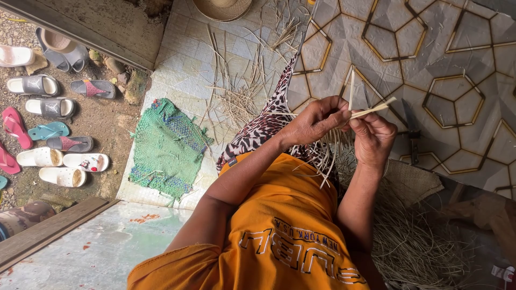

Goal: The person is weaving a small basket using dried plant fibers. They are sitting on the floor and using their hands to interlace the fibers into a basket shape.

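My left hand [314,121] and my right hand [374,138] meet above my lap, both pinching pale dried straw strips [371,110]. One strip sticks up between the fingers, another juts right from my right hand. More strips hang down from the hands toward a woven piece [330,156] partly hidden under them. I wear an orange shirt [285,231] and a spotted cloth [263,126] lies over my legs.
A green woven mat [166,147] lies on the tiled floor at left. Loose straw [242,86] is scattered beyond my knees, a heap of fibres [419,247] at lower right. A knife [413,131] rests on the patterned floor. Several sandals [51,107] sit on dirt at far left.
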